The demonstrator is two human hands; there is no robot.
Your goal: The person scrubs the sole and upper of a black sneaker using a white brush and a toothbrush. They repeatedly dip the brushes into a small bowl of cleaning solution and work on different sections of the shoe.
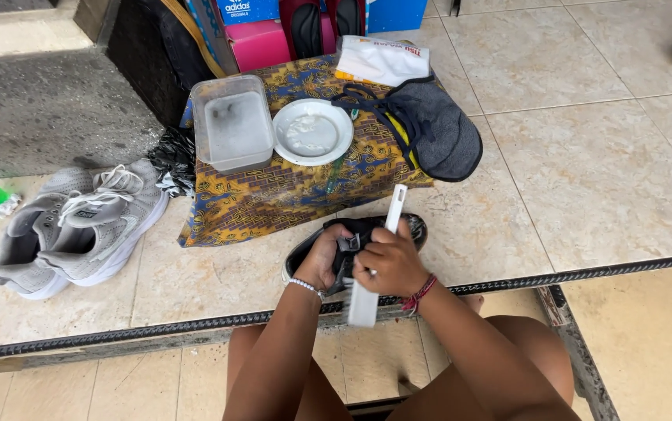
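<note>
A: How was the black shoe held?
B: It was gripped in the closed left hand, its long axis running rightward; a white brush was clasped upright in the right hand, alongside

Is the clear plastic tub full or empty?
Partly full: the clear rectangular plastic tub stands upright on the patterned cloth with cloudy liquid inside, beside the round white plate.
</note>
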